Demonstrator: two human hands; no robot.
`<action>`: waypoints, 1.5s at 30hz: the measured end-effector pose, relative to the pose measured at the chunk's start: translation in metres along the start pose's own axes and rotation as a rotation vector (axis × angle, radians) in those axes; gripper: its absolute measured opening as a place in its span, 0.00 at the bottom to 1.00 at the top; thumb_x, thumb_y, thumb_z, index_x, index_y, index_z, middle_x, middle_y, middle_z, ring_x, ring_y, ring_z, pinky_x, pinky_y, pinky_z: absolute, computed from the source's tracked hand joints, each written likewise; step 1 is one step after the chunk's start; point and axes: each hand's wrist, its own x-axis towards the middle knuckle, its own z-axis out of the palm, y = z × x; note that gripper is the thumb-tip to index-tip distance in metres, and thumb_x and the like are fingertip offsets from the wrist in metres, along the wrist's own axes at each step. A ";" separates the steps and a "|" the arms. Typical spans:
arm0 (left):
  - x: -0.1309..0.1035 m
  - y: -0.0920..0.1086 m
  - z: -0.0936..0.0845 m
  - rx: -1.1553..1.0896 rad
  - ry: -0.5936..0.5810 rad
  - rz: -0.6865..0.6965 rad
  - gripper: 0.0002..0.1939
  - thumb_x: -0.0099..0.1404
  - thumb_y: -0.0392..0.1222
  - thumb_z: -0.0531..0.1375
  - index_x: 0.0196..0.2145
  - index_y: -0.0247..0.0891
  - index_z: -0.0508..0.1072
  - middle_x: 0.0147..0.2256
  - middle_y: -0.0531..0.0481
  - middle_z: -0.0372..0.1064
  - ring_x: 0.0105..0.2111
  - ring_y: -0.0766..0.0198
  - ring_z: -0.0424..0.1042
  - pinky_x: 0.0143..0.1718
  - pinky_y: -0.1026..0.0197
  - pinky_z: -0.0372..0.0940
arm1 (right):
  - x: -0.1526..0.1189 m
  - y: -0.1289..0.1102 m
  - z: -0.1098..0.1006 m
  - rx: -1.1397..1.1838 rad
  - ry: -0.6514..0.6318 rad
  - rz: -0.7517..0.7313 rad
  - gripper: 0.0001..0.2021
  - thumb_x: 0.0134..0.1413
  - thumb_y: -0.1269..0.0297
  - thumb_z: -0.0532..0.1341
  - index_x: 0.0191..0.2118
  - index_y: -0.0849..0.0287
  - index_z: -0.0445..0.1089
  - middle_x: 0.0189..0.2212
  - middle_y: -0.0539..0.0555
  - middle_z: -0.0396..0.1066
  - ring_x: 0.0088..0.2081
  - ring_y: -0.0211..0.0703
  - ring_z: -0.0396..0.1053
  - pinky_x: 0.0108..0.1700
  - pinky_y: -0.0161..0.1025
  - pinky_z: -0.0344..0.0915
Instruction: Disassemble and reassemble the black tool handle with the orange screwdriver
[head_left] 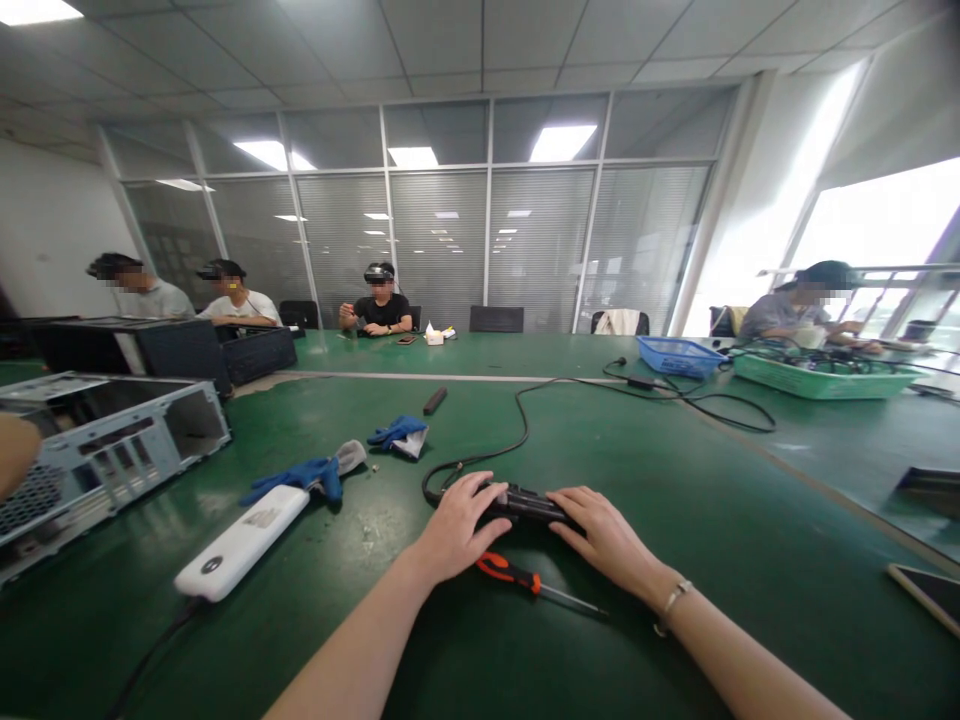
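Note:
A long black device (531, 504), its exact kind not clear, lies on the green table between my two hands. My left hand (461, 527) grips its left end, fingers over the far side and thumb along the near side. At the other end, my right hand (600, 532) holds it with fingers over the top and thumb in front. The hands partly cover the device. A black cable (517, 425) loops near its left end and runs away across the table. Just in front of the device, close to my left hand, lies a screwdriver (536, 582) with an orange and black handle.
To the left are a white power bank (244, 542), blue-grey gloves (300, 478) and an open metal computer case (150, 430). A dark bar (435, 401) lies farther off. Blue (681, 355) and green baskets (825, 376) stand back right. Several people sit around the table.

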 end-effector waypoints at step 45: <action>0.005 -0.035 0.010 -0.178 0.001 -0.050 0.29 0.55 0.35 0.66 0.55 0.42 0.68 0.54 0.47 0.67 0.55 0.55 0.65 0.60 0.51 0.56 | 0.001 0.004 0.002 -0.042 0.054 -0.065 0.17 0.63 0.59 0.54 0.56 0.55 0.64 0.47 0.58 0.71 0.45 0.47 0.68 0.48 0.46 0.66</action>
